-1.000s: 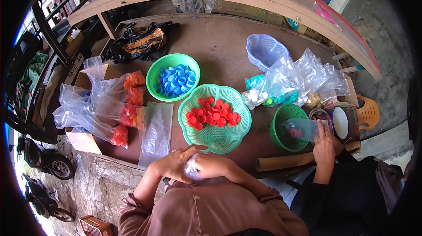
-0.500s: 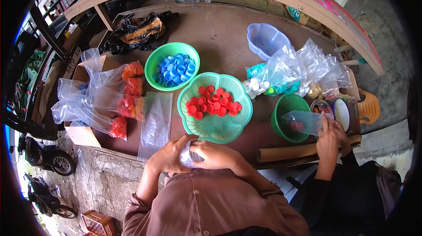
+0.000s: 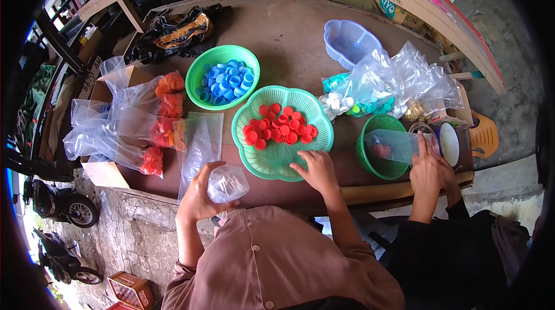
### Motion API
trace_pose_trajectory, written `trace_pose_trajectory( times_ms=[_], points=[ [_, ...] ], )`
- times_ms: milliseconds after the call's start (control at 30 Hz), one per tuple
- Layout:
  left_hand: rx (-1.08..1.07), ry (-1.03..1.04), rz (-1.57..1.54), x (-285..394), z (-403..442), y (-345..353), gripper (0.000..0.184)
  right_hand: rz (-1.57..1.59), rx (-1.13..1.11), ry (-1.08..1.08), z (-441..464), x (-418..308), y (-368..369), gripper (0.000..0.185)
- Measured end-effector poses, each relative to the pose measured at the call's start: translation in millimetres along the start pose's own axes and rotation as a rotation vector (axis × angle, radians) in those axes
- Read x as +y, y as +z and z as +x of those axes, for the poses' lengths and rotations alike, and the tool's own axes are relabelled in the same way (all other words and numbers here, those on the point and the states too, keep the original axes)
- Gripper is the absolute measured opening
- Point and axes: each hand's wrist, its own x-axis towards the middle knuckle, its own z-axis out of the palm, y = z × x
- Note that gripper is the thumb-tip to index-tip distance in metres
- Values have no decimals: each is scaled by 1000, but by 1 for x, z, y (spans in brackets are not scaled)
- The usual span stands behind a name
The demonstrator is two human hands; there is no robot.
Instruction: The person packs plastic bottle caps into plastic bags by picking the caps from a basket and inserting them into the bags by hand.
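My left hand point(image 3: 196, 199) is wrapped round the side of a clear plastic bag point(image 3: 229, 184), whose mouth is spread in a round shape. My right hand point(image 3: 318, 171) is over the near right rim of a scalloped light-green basket point(image 3: 243, 160), fingers apart and holding nothing. Red bottle caps point(image 3: 279, 126) lie in the middle of that basket. Left of it, flat clear bags point(image 3: 199, 139) rest on the table near my left hand. Behind stands a green bowl point(image 3: 193, 67) with blue caps point(image 3: 226, 82) in it.
Filled bags of red and orange caps point(image 3: 169, 106) lie at the left by a cardboard box point(image 3: 110, 174). Across the table sits a lilac basket point(image 3: 351, 41). At right, a co-worker's hands point(image 3: 426, 174) hold a bag over a dark-green basket point(image 3: 378, 165).
My hands have moved apart. The right let go of the bag and reached forward to the basket rim; the left still holds the bag, now spread wider.
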Motion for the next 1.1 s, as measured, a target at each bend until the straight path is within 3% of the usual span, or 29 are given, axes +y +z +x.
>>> trace_pose_trajectory(
  times_ms=[100,233,500,700,800,867,1100],
  points=[
    [12,-7,23,2,3,1,77,-178,102,106,-8,-6,-5,39],
    [1,-3,28,1,5,5,77,-216,-3,302,-11,4,-1,32],
    [51,66,60,6,9,8,77,-330,-149,325,26,9,16,32],
    [144,136,102,1,17,14,77,-188,-123,345,21,17,15,16],
    [148,226,145,-4,22,20,77,-124,-51,306,13,27,24,12],
    [144,258,143,-4,26,22,76,-50,116,211,10,25,22,11],
    [79,303,134,-8,28,31,76,-168,-54,315,14,16,19,22]
  ],
)
